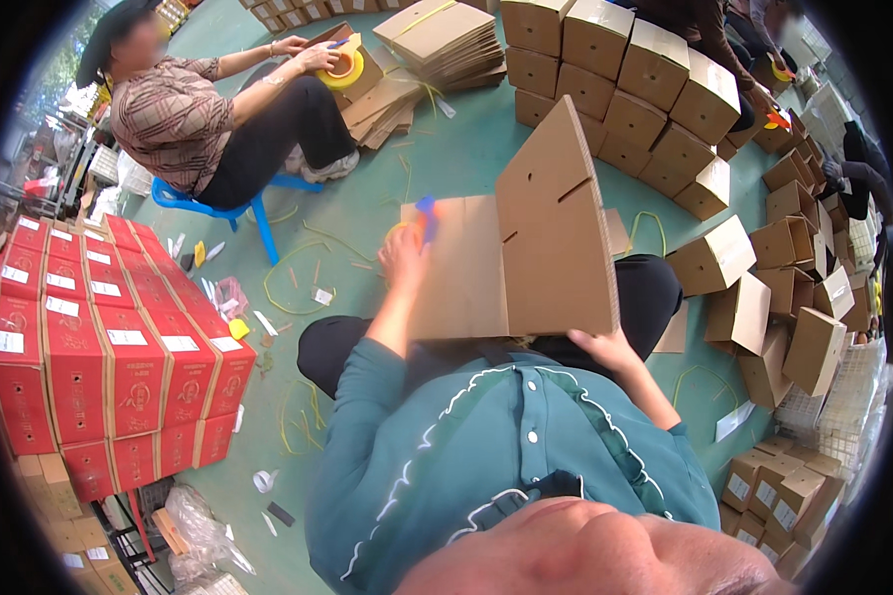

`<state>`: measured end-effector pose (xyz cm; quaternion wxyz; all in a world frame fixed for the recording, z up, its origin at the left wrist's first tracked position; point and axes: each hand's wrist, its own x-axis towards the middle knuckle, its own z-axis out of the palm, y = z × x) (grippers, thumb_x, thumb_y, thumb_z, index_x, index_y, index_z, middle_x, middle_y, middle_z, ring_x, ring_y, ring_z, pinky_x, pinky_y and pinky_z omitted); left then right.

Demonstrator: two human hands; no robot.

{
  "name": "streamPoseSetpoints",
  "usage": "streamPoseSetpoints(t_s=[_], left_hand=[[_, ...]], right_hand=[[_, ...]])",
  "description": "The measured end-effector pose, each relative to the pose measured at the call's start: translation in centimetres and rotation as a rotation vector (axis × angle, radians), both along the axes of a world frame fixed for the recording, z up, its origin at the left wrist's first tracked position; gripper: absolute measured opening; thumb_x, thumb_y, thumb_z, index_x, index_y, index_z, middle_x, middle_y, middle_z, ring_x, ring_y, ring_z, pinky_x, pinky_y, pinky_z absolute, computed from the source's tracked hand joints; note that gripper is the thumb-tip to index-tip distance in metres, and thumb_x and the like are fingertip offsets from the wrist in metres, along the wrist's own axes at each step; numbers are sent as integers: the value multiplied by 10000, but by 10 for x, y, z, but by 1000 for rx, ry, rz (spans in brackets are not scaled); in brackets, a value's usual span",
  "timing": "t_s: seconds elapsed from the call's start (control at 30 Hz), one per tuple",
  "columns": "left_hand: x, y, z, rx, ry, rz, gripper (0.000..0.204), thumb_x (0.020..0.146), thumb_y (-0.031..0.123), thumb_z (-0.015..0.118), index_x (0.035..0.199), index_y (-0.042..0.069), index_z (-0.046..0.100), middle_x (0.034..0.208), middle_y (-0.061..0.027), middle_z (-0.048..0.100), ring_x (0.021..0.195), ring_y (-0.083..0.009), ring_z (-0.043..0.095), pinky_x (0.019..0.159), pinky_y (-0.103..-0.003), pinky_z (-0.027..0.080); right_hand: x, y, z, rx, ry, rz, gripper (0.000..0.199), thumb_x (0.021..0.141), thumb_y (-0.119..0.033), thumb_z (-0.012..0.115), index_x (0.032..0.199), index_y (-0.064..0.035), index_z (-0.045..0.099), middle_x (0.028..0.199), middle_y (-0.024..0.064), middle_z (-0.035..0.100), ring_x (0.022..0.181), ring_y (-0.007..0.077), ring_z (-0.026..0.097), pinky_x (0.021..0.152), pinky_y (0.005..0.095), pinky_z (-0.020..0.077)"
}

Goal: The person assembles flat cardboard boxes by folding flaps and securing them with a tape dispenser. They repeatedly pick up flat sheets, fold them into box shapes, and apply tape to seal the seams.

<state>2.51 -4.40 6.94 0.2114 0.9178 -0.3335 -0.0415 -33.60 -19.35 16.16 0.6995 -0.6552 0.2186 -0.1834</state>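
Observation:
A brown cardboard box (551, 248) lies across my lap, unfolded, with one panel flat at the left and another standing up at the right. Slits and small round holes show in the upright panel. My left hand (405, 260) is closed over the flat panel's left side around a tape dispenser (427, 218), blurred, with blue, orange and yellow parts. My right hand (605, 349) grips the lower right corner of the upright panel, its thumb in front and the other fingers mostly hidden.
Red cartons (119, 347) are stacked at the left. A person (184, 119) on a blue stool (238, 208) holds a tape dispenser (342, 67) against cardboard. Flat cardboard (442, 40) lies ahead; closed boxes (630, 89) stand far right, and open boxes (754, 312) lie nearer. Yellow straps (298, 268) litter the floor.

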Motion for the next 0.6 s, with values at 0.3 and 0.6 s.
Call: streamPoseSetpoints(t_s=[0.3, 0.6], left_hand=[[-29, -60, 63, -611, 545, -306, 531, 923, 164, 638, 1399, 43, 438, 1345, -135, 539, 1259, -227, 512, 1021, -347, 434], [-56, -142, 148, -779, 514, -382, 894, 890, 408, 681, 1527, 66, 155, 1530, -231, 253, 1437, -337, 216, 1160, -431, 192]], right_hand=[[60, -46, 44, 593, -190, 72, 735, 939, -481, 542, 1504, -105, 261, 1374, 110, 496, 1211, 234, 533, 997, 394, 451], [112, -4, 52, 242, -164, 195, 927, 881, -325, 665, 1549, -85, 69, 1608, 157, 48, 1480, 272, 84, 1171, 402, 157]])
